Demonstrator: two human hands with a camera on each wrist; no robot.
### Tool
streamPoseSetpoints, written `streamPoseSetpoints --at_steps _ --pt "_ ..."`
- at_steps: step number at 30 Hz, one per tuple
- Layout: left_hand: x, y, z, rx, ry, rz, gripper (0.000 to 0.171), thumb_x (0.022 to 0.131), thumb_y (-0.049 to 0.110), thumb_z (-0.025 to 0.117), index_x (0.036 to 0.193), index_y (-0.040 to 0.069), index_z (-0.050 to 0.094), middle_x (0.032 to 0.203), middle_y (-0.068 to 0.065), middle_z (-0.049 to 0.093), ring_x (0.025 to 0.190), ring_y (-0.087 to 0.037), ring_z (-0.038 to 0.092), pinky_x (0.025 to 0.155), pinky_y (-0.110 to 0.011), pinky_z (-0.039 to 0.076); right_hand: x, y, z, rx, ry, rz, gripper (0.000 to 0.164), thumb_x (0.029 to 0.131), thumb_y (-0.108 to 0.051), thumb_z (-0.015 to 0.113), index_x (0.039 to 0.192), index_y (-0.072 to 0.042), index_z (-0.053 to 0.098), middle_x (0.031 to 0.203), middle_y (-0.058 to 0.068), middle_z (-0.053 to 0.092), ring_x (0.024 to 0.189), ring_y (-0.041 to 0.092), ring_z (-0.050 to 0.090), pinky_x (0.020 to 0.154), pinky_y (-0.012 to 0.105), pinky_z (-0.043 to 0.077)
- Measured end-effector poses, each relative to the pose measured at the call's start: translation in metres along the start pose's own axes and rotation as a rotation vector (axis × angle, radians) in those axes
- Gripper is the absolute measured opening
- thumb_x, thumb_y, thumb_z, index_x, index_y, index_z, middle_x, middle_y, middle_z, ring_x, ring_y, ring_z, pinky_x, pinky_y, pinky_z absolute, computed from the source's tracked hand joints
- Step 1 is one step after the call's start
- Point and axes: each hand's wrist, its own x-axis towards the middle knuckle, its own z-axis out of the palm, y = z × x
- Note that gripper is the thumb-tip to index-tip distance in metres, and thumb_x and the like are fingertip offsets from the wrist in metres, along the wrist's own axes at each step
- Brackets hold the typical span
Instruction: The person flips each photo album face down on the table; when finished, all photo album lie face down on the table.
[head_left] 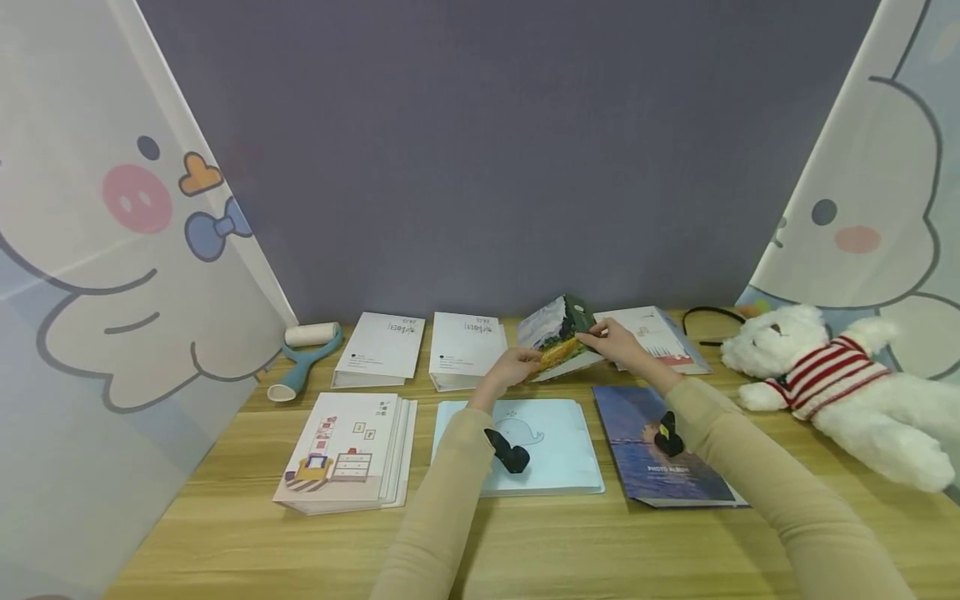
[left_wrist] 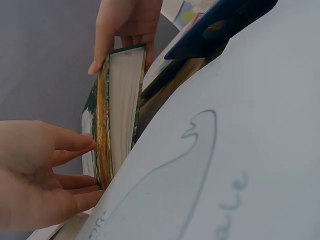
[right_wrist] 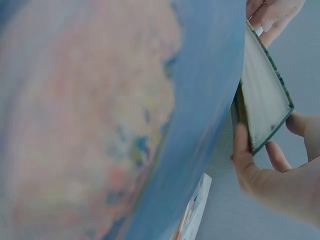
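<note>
A photo album (head_left: 558, 337) with a painted landscape cover is tilted up off the table at the back, between my two hands. My left hand (head_left: 517, 367) pinches its near left edge, and my right hand (head_left: 617, 343) grips its right corner. In the left wrist view, the album's white page block (left_wrist: 125, 90) faces the camera, with the left fingers (left_wrist: 75, 142) at the cover's side. Thumb and fingers of the right hand (right_wrist: 285, 175) straddle a corner in the right wrist view. Below lies a light blue album (head_left: 555, 450) with a whale drawing.
Two white albums (head_left: 378, 346) stand in the back row, left of my hands. A white-and-blue album (head_left: 648, 333) lies behind the right hand. Front row: a room-picture album (head_left: 341, 450) and a dark blue album (head_left: 637, 450). A lint roller (head_left: 303, 362) lies left, a plush bear (head_left: 832, 375) right.
</note>
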Motion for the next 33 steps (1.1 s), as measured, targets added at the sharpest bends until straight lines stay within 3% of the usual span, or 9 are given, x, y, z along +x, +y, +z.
streamPoseSetpoints --at_steps 1,3,5,8,13,19,22,33 --pt "0.0 0.0 0.0 -0.009 -0.003 -0.002 0.037 0.099 0.019 0.048 0.135 0.013 0.052 0.136 -0.014 0.05 0.078 -0.023 0.05 0.074 -0.035 0.045 0.001 0.001 0.0 0.003 -0.003 0.008 0.057 0.095 -0.041 0.053 0.129 0.002 0.04 0.131 0.029 0.044 0.093 0.036 0.058 0.076 0.045 0.05" --pt "0.0 -0.001 -0.001 -0.024 0.0 -0.004 0.038 0.099 0.019 0.049 0.135 0.012 0.051 0.137 -0.014 0.05 0.084 -0.026 0.054 0.08 -0.038 0.047 0.003 0.002 0.001 -0.005 -0.011 0.009 0.055 0.095 -0.039 0.053 0.128 0.003 0.041 0.131 0.03 0.044 0.098 0.039 0.056 0.076 0.045 0.049" --pt "0.0 -0.001 0.0 -0.038 0.011 -0.003 0.038 0.098 0.02 0.05 0.135 0.012 0.052 0.141 -0.011 0.046 0.107 -0.028 0.055 0.09 -0.041 0.047 0.004 0.003 0.0 -0.023 -0.017 0.006 0.053 0.095 -0.038 0.052 0.127 0.003 0.042 0.132 0.03 0.044 0.106 0.04 0.053 0.08 0.047 0.049" --pt "0.0 -0.001 0.001 -0.049 0.025 0.004 0.038 0.098 0.019 0.05 0.134 0.01 0.052 0.144 -0.011 0.043 0.132 -0.031 0.04 0.102 -0.045 0.041 0.005 0.004 -0.001 -0.068 -0.027 0.002 0.053 0.096 -0.037 0.052 0.128 0.004 0.043 0.133 0.031 0.042 0.109 0.041 0.051 0.082 0.046 0.048" --pt "-0.001 0.002 0.004 -0.054 0.034 0.007 0.038 0.098 0.018 0.049 0.134 0.007 0.051 0.143 -0.014 0.043 0.132 -0.033 0.039 0.104 -0.047 0.04 0.004 0.005 -0.001 -0.127 -0.087 0.022 0.051 0.098 -0.032 0.048 0.133 0.005 0.041 0.136 0.033 0.039 0.106 0.043 0.051 0.076 0.044 0.048" --pt "0.0 0.002 0.0 -0.03 0.03 0.018 0.04 0.098 0.019 0.049 0.135 0.005 0.05 0.143 -0.014 0.043 0.131 -0.033 0.04 0.105 -0.047 0.039 0.003 0.001 0.001 -0.163 -0.187 -0.019 0.051 0.098 -0.016 0.046 0.141 0.008 0.031 0.141 0.036 0.031 0.128 0.049 0.034 0.098 0.055 0.041" --pt "0.001 0.0 -0.001 -0.025 0.024 0.021 0.039 0.098 0.019 0.049 0.135 0.005 0.05 0.143 -0.013 0.044 0.132 -0.032 0.04 0.106 -0.046 0.038 0.003 -0.001 0.0 -0.182 -0.194 -0.018 0.056 0.098 -0.014 0.046 0.143 0.01 0.024 0.142 0.036 0.029 0.13 0.049 0.031 0.102 0.056 0.038" --pt "0.002 -0.007 0.002 -0.001 -0.011 0.019 0.04 0.099 0.02 0.048 0.138 0.009 0.048 0.144 -0.013 0.043 0.133 -0.032 0.039 0.106 -0.047 0.038 0.0 -0.003 0.003 -0.282 -0.173 -0.047 0.055 0.099 -0.016 0.045 0.143 0.009 0.025 0.142 0.035 0.031 0.129 0.05 0.033 0.103 0.057 0.036"
